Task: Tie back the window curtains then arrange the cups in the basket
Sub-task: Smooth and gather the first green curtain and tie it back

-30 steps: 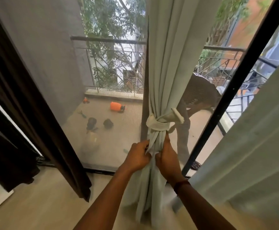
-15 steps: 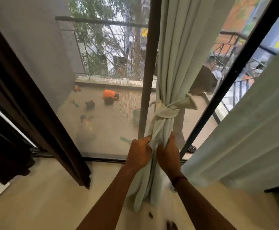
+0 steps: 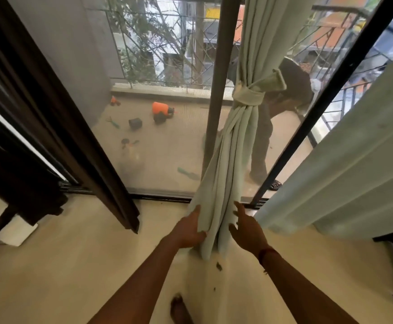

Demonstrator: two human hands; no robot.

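Observation:
A pale green curtain (image 3: 235,146) hangs gathered in front of the glass door, bound at mid height by a knotted tie-back (image 3: 249,99) of the same cloth. My left hand (image 3: 187,231) lies against the left side of the curtain's lower end, thumb and fingers around its edge folds. My right hand (image 3: 247,228) is just right of the cloth with fingers spread and straight, holding nothing. A second pale green curtain (image 3: 345,164) hangs loose at the right. No cups or basket are in view.
A dark brown curtain (image 3: 50,108) hangs at the left. Beyond the glass, a balcony floor holds an orange toy (image 3: 160,108) and small scattered items; a dark wicker chair (image 3: 293,87) stands by the railing. A bare foot (image 3: 179,309) shows at the bottom.
Both hands slid down the curtain from just under the knot to its lower end. My right hand let go and opened; the view tilted down.

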